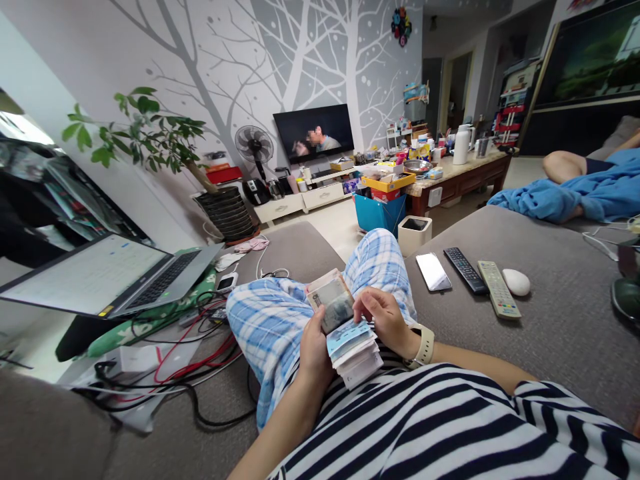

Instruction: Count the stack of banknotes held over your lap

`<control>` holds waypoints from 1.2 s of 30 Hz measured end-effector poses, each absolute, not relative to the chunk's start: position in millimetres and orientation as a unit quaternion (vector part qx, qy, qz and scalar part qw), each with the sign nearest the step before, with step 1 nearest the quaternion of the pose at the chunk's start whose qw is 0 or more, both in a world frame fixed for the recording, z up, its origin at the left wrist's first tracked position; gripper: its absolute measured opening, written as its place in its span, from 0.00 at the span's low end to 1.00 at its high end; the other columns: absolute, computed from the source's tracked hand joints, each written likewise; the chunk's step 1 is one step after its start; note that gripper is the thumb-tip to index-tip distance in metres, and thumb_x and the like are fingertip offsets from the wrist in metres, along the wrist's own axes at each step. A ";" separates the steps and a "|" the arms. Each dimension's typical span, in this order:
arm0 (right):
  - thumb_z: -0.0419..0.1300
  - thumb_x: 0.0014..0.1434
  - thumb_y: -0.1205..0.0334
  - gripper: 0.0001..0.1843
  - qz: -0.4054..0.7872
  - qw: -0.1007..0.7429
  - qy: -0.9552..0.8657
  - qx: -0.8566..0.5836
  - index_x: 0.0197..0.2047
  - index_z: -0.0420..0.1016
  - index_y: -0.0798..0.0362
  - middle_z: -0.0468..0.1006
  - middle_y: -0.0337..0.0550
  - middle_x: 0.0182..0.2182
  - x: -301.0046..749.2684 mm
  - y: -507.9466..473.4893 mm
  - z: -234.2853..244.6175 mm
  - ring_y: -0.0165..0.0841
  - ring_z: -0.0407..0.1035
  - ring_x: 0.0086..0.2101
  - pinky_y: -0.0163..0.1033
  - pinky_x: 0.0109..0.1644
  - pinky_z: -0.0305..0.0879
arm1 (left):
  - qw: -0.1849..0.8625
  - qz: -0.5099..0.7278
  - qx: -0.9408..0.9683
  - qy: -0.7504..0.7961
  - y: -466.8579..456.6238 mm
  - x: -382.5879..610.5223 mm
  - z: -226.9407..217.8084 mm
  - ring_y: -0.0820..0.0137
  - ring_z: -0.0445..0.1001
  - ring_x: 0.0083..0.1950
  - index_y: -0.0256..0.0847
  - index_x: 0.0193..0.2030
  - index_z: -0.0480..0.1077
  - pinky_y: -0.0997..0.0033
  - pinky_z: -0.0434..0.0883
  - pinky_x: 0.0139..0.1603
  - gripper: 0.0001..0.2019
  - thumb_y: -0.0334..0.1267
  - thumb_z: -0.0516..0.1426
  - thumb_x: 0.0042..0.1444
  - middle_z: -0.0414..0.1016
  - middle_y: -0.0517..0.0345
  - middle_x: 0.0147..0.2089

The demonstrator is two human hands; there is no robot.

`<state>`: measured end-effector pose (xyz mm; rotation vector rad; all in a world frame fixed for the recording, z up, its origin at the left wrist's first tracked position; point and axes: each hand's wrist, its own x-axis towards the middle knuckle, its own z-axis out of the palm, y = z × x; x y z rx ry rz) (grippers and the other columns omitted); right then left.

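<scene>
A thick stack of small printed sheets rests in my lap, bent so that its layered edges fan toward my shirt. My left hand is closed around its left side, thumb on top. The far part shows a grey printed face, and a light blue sheet lies on the near part. I cannot tell whether these are banknotes, cards or book pages. My right hand, wearing a pale watch, has its fingers curled at the upper edge of the blue sheet, touching it.
On the sofa to my right lie a phone, two remotes and a white rounded object. A laptop and tangled cables are at my left. Another person's bent leg shows at far right. Ahead stands a cluttered table.
</scene>
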<state>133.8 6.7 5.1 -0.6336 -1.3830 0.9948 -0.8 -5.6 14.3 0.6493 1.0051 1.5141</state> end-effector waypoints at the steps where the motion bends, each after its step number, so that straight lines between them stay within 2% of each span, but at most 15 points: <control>1: 0.51 0.64 0.47 0.21 0.436 0.615 -0.598 -0.273 0.27 0.70 0.52 0.70 0.38 0.20 133.5 7.1 4.4 0.30 0.60 0.22 0.37 0.29 0.58 | 0.569 0.645 0.276 0.428 -5.4 -0.7 14.9 0.63 0.77 0.38 0.36 0.35 0.76 0.66 0.71 0.43 0.15 0.44 0.61 0.43 0.80 0.55 0.34; 4: 0.57 0.60 0.48 0.18 0.427 0.622 -0.583 -0.299 0.25 0.68 0.52 0.69 0.36 0.20 132.4 11.1 0.7 0.30 0.62 0.24 0.36 0.31 0.59 | 0.553 0.648 0.287 0.439 -6.0 -0.9 15.9 0.63 0.76 0.37 0.35 0.33 0.76 0.66 0.71 0.42 0.15 0.43 0.62 0.41 0.80 0.54 0.34; 8: 0.63 0.54 0.49 0.16 0.431 0.618 -0.562 -0.341 0.27 0.66 0.52 0.65 0.33 0.21 132.0 17.9 -4.0 0.28 0.58 0.24 0.35 0.29 0.57 | 0.547 0.650 0.287 0.443 -10.2 -0.1 18.8 0.67 0.75 0.32 0.35 0.31 0.75 0.68 0.70 0.38 0.13 0.40 0.64 0.38 0.79 0.57 0.30; 13: 0.60 0.57 0.48 0.18 0.437 0.599 -0.573 -0.348 0.25 0.64 0.52 0.63 0.33 0.21 132.8 20.2 -4.8 0.29 0.57 0.24 0.35 0.29 0.55 | 0.581 0.639 0.285 0.416 -15.7 4.1 24.0 0.62 0.77 0.35 0.37 0.36 0.73 0.66 0.71 0.38 0.15 0.38 0.65 0.38 0.79 0.57 0.29; 18: 0.59 0.57 0.50 0.18 0.422 0.598 -0.587 -0.348 0.23 0.62 0.52 0.60 0.33 0.20 132.7 20.0 -5.4 0.28 0.54 0.24 0.35 0.29 0.53 | 0.591 0.629 0.289 0.415 -16.0 5.0 24.1 0.60 0.78 0.38 0.37 0.40 0.72 0.65 0.71 0.39 0.19 0.37 0.65 0.38 0.79 0.57 0.31; 25: 0.59 0.57 0.53 0.17 0.419 0.603 -0.588 -0.340 0.23 0.63 0.52 0.61 0.33 0.21 132.2 19.6 -5.1 0.29 0.55 0.24 0.35 0.29 0.53 | 0.561 0.641 0.292 0.434 -8.7 0.0 15.1 0.62 0.78 0.38 0.35 0.35 0.74 0.67 0.71 0.40 0.14 0.40 0.64 0.40 0.80 0.55 0.32; 29: 0.58 0.58 0.52 0.16 0.414 0.606 -0.589 -0.338 0.24 0.64 0.52 0.62 0.34 0.21 132.3 17.2 -3.1 0.29 0.56 0.24 0.35 0.29 0.54 | 0.584 0.653 0.263 0.404 -3.0 -0.7 9.7 0.61 0.78 0.42 0.35 0.37 0.76 0.66 0.72 0.43 0.14 0.42 0.61 0.45 0.81 0.53 0.37; 33: 0.58 0.59 0.51 0.16 0.418 0.608 -0.593 -0.321 0.26 0.66 0.53 0.64 0.35 0.22 132.7 15.8 -2.4 0.29 0.57 0.25 0.35 0.30 0.56 | 0.577 0.663 0.250 0.405 -4.6 1.8 14.0 0.61 0.78 0.41 0.35 0.36 0.76 0.67 0.72 0.42 0.13 0.41 0.62 0.45 0.81 0.53 0.35; 36: 0.58 0.59 0.51 0.15 0.417 0.613 -0.596 -0.309 0.26 0.67 0.53 0.65 0.35 0.23 132.8 14.8 -2.2 0.29 0.58 0.25 0.35 0.30 0.56 | 0.558 0.661 0.267 0.425 -9.2 3.3 20.3 0.63 0.76 0.36 0.36 0.33 0.76 0.67 0.72 0.39 0.11 0.42 0.62 0.45 0.80 0.55 0.32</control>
